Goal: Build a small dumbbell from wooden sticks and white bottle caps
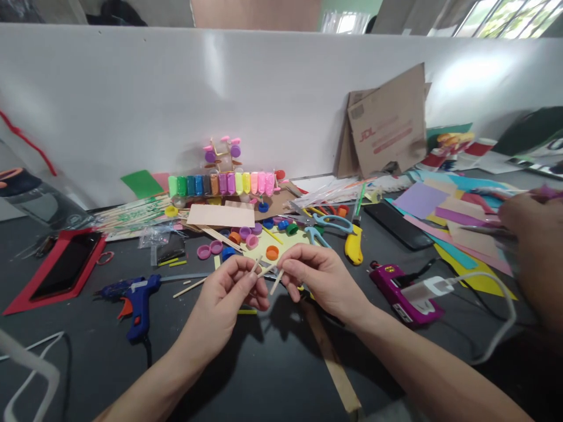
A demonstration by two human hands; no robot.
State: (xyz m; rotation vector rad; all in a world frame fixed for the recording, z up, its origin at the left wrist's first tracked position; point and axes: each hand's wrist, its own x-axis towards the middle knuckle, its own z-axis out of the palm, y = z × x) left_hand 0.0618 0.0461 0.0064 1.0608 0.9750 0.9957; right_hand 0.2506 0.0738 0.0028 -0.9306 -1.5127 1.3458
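Note:
Above the dark table, my left hand (235, 287) pinches thin pale wooden sticks (267, 270) between thumb and fingers. My right hand (310, 272) is closed on the other end, where a short stick (276, 282) crosses at an angle. The sticks seem to form one small joined piece, though my fingertips hide the joints. Just behind my hands lie an orange bottle cap (272, 252) and other coloured caps on a pale yellow sheet. A blue glue gun (139, 302) rests to the left of my left hand.
Scissors (332, 223) and a yellow cutter (353, 246) lie beyond my right hand. A purple power strip (407, 296) with plugged cables sits at right. Another person's hand (534, 252) reaches in over coloured paper. Cardboard (389, 123) leans on the white partition (272, 94).

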